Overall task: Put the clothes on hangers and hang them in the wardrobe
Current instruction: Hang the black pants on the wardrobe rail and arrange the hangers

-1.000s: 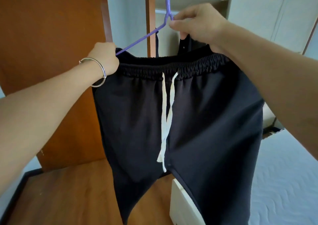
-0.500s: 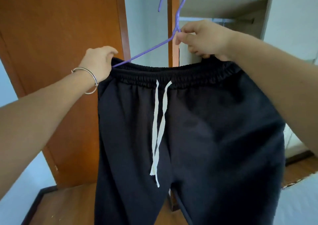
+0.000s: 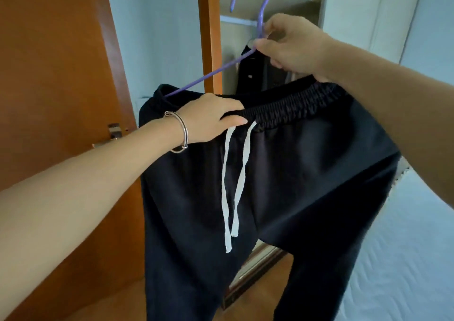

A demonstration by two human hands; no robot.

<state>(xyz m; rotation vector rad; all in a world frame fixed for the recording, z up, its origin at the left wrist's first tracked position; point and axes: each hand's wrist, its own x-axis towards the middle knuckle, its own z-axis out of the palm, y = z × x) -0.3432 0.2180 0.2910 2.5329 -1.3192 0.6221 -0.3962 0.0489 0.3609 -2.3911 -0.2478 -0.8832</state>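
Note:
Black drawstring trousers (image 3: 282, 173) with white cords hang from a purple hanger (image 3: 211, 75) in front of me. My right hand (image 3: 292, 45) pinches the hanger at the base of its hook, holding it up. My left hand (image 3: 211, 119), with a metal bangle on the wrist, grips the elastic waistband near the middle, just left of the cords. The hanger's left arm sticks into the waistband's left corner; its right arm is hidden by my hand and the cloth. The open wardrobe (image 3: 272, 21) lies straight behind, with a rail under a shelf.
A dark garment (image 3: 258, 75) hangs inside the wardrobe behind the trousers. The brown wardrobe door (image 3: 61, 63) with a metal handle stands open at the left. A bed with a pale cover (image 3: 405, 259) fills the lower right. Wooden floor shows below.
My left hand has slid from the waistband's left corner to its middle. The view has swung toward the wardrobe, and the hanger now tilts down to the left.

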